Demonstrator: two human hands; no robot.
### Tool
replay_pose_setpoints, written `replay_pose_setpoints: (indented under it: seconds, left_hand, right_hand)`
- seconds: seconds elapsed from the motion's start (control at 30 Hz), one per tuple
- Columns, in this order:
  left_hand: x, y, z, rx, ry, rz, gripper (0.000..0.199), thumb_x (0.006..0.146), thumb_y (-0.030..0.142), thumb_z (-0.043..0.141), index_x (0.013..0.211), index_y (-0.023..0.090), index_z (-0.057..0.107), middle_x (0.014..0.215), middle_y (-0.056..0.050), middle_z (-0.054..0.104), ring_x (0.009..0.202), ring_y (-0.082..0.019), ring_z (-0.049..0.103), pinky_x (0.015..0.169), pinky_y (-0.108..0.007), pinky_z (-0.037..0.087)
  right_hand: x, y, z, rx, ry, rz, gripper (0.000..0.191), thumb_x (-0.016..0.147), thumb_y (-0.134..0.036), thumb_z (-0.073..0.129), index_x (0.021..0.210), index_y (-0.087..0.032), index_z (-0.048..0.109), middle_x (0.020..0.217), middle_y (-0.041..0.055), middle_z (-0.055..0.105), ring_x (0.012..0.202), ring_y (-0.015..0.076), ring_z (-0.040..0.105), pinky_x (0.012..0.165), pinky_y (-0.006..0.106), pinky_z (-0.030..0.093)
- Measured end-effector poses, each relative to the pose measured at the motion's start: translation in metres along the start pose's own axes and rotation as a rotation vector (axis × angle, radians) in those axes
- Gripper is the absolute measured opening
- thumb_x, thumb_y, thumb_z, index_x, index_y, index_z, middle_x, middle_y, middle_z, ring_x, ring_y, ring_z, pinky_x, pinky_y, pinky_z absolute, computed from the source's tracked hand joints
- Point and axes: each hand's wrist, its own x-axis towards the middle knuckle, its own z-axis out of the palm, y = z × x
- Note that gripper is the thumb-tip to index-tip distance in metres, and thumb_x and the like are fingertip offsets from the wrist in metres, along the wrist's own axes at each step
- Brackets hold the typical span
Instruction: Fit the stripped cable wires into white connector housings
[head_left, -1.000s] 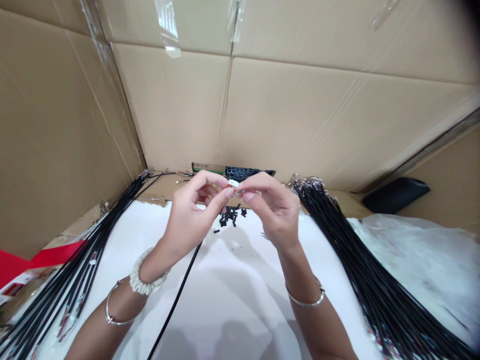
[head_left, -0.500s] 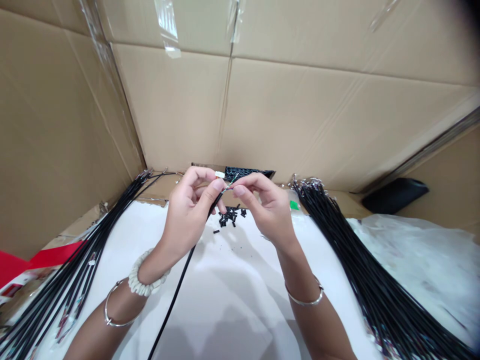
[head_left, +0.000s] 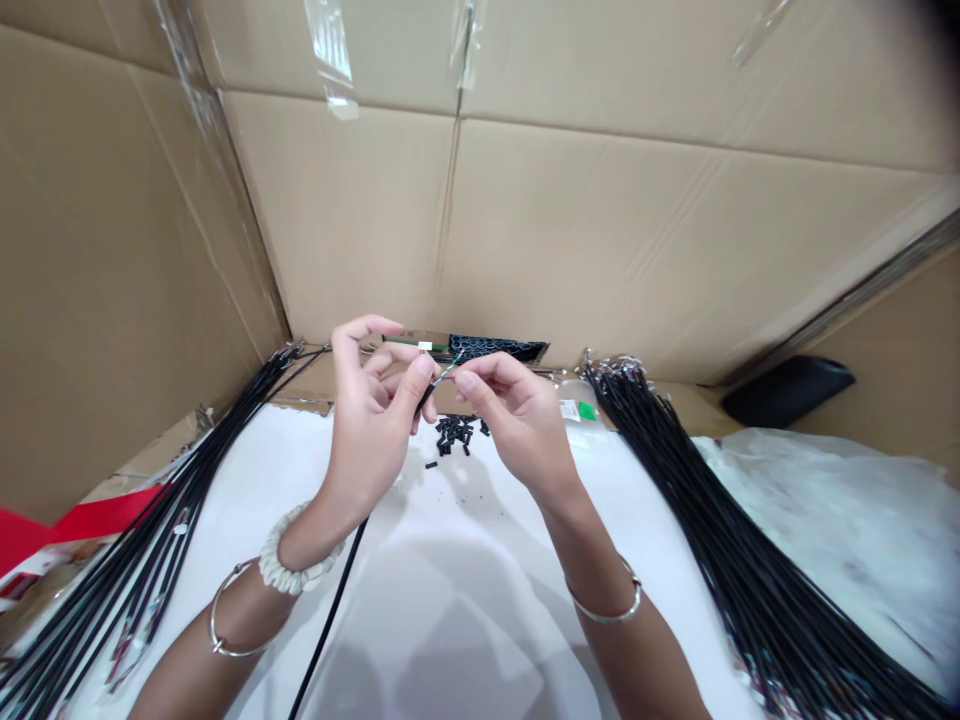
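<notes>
Between thumb and fingers, my left hand [head_left: 375, 410] grips a black cable [head_left: 335, 610] near its stripped end. The cable trails down toward the bottom edge. Thin twisted wires [head_left: 451, 366], green and white among them, stick out of the black sheath. A small white connector [head_left: 425, 346] shows just above my left fingertips. My right hand [head_left: 521, 410] pinches a thin wire from the same end, its thumb and index finger pressed together. Below and between the hands, several short black tube pieces [head_left: 453, 436] lie on the white surface [head_left: 450, 570].
Bundles of black cables lie at the left [head_left: 202, 460] and right [head_left: 697, 510]. Behind the hands is a container of black tubes [head_left: 499, 348]. Cardboard walls [head_left: 360, 220] enclose the back. A black object [head_left: 787, 391] and clear plastic [head_left: 832, 530] are at the right.
My left hand has shifted slightly left, with its index finger lifted and stretched out. The cable and white connector moved left with it. My right hand moved a little left, still pinching.
</notes>
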Motion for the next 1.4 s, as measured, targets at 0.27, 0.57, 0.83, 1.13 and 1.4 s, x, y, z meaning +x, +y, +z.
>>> replay_pose_setpoints:
  seconds: [0.27, 0.57, 0.83, 1.13, 1.4]
  left_hand:
    - [-0.005, 0.002, -0.002, 0.368, -0.013, 0.118, 0.011, 0.098, 0.023, 0.060, 0.094, 0.022, 0.070, 0.092, -0.001, 0.066, 0.063, -0.007, 0.057, 0.053, -0.020, 0.044]
    - [-0.006, 0.011, -0.003, 0.552, -0.016, 0.218, 0.010, 0.091, 0.028, 0.070, 0.087, 0.020, 0.073, 0.104, -0.006, 0.068, 0.073, -0.011, 0.060, 0.056, -0.022, 0.047]
    - [-0.003, 0.008, -0.006, 0.474, -0.043, 0.166, 0.012, 0.090, 0.030, 0.072, 0.086, 0.019, 0.073, 0.104, -0.006, 0.069, 0.066, -0.009, 0.056, 0.055, -0.021, 0.045]
    - [-0.006, 0.011, -0.003, 0.569, -0.018, 0.308, 0.006, 0.090, 0.021, 0.072, 0.084, 0.019, 0.072, 0.104, -0.005, 0.069, 0.065, -0.008, 0.056, 0.053, -0.019, 0.046]
    - [-0.011, 0.005, 0.000, 0.678, -0.014, 0.534, 0.009, 0.091, 0.010, 0.069, 0.091, 0.019, 0.071, 0.105, -0.006, 0.068, 0.081, -0.011, 0.064, 0.058, -0.019, 0.051]
  right_hand:
    - [-0.004, -0.004, 0.003, -0.054, 0.026, -0.088, 0.011, 0.095, -0.029, 0.064, 0.088, -0.022, 0.069, 0.083, 0.0005, 0.073, 0.076, 0.0147, 0.062, 0.070, 0.031, 0.045]
    - [-0.005, -0.003, 0.004, -0.029, 0.016, -0.107, 0.010, 0.094, -0.029, 0.065, 0.087, -0.022, 0.069, 0.084, 0.0013, 0.073, 0.076, 0.0147, 0.063, 0.071, 0.030, 0.048]
    - [-0.003, -0.003, 0.003, 0.124, -0.008, 0.012, 0.009, 0.092, -0.031, 0.069, 0.090, -0.023, 0.068, 0.090, 0.0003, 0.071, 0.083, 0.0142, 0.064, 0.078, 0.029, 0.051]
    - [-0.013, -0.016, 0.001, 0.016, 0.061, -0.044, 0.017, 0.095, -0.036, 0.065, 0.085, -0.023, 0.067, 0.080, 0.0001, 0.066, 0.077, 0.0162, 0.059, 0.072, 0.032, 0.045]
    - [-0.014, -0.019, 0.000, -0.019, 0.094, -0.024, 0.015, 0.094, -0.033, 0.066, 0.083, -0.022, 0.069, 0.077, -0.0009, 0.067, 0.073, 0.0150, 0.058, 0.069, 0.031, 0.043]
